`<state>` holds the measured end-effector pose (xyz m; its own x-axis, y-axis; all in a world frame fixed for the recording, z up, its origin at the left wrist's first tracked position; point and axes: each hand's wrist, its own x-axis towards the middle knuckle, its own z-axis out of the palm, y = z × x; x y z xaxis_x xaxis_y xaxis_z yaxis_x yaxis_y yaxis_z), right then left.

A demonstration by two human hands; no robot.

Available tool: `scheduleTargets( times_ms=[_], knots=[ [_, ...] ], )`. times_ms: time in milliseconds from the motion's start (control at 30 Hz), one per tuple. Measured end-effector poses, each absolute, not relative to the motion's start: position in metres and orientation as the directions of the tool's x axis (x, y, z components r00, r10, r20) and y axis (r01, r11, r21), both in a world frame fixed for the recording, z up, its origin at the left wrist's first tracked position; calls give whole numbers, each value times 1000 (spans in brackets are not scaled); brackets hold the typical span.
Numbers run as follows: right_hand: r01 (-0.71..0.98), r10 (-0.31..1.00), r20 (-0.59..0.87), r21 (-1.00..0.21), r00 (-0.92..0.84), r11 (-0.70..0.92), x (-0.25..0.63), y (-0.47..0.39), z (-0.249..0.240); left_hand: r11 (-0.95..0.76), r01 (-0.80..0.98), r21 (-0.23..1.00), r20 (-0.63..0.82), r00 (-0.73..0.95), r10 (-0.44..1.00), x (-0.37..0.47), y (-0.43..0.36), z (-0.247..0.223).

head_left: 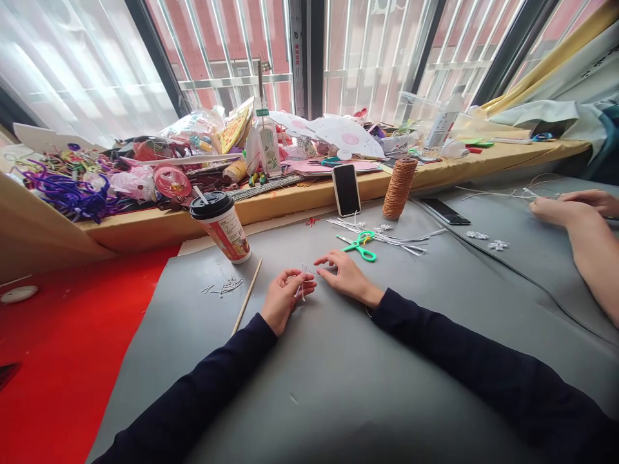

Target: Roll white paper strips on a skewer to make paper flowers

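My left hand pinches thin white cords between thumb and fingers, with short ends sticking up and hanging down. Just to its right is my right hand, thumb and fingers stretched out and apart, close to the cords. Whether a fine strand touches its fingertips is too small to tell. Beyond the right hand lie green-handled scissors and a bundle of long white cords. A wooden stick and a small pile of cut white cord bits lie left of my left hand.
A paper cup, a propped phone and a brown twine spool stand along the ledge. Craft clutter fills the ledge. At right are a flat phone, white knotted pieces, a black cable and another person's hands.
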<state>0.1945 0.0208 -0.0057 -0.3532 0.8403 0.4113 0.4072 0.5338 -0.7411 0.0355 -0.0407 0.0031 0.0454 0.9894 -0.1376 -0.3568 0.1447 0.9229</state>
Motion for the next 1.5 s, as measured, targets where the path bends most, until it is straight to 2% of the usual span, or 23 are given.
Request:
scheduleTargets(
  times_ms=[100,200,333,700,900,1033,1267,1500],
  knots=[
    [365,795,504,-709,-337,604,195,16,1,172,-351,920,-146,99,984,33,-40,4],
    [265,744,532,-710,-405,652,193,10,6,194,-303,933,-155,149,977,32,-40,4],
    [187,720,534,-731,-443,657,193,8,7,219,-271,938,-170,191,967,31,-39,5],
    [150,752,442,-807,-489,571,195,16,5,278,-248,928,-198,302,932,26,-36,7],
    [204,786,408,-815,-464,543,193,13,4,203,-241,949,-156,201,967,30,-37,4],
    [231,816,383,-828,-432,511,192,9,4,134,-159,978,-115,123,986,31,-39,-1],
    [210,853,264,-897,-449,388,193,7,4,152,-47,987,-139,207,968,31,-40,4],
    [160,868,176,-947,-465,277,195,9,5,-55,172,984,7,266,964,33,-42,5]
  ],
)
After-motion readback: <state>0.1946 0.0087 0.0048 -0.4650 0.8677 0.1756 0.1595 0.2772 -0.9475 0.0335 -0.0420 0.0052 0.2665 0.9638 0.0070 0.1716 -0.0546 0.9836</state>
